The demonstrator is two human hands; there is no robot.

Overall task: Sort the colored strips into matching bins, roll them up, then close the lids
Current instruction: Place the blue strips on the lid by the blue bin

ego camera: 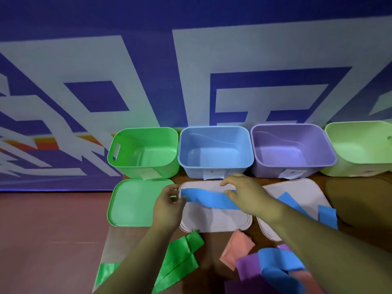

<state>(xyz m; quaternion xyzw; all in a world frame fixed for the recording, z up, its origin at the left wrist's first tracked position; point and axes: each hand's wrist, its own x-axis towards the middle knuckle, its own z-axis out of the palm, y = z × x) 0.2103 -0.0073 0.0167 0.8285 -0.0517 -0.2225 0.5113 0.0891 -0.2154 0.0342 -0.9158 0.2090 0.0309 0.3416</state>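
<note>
A blue strip [209,198] lies stretched across a white lid [214,221] in front of the blue bin [216,152]. My left hand [167,205] pinches its left end. My right hand [246,193] grips the strip further right, and the rest of it trails off behind my right arm. The green bin [144,152], the purple bin [293,149] and a pale green bin [360,147] stand open in the same row. Near the front edge lie a green strip [180,259], an orange strip [236,249], a purple strip [247,266] and more blue strip [277,264].
A green lid [131,202] lies flat in front of the green bin. A second white lid [297,189] lies before the purple bin, partly under my right arm. The brown table ends at the left, past the green lid. A blue and white patterned floor lies behind the bins.
</note>
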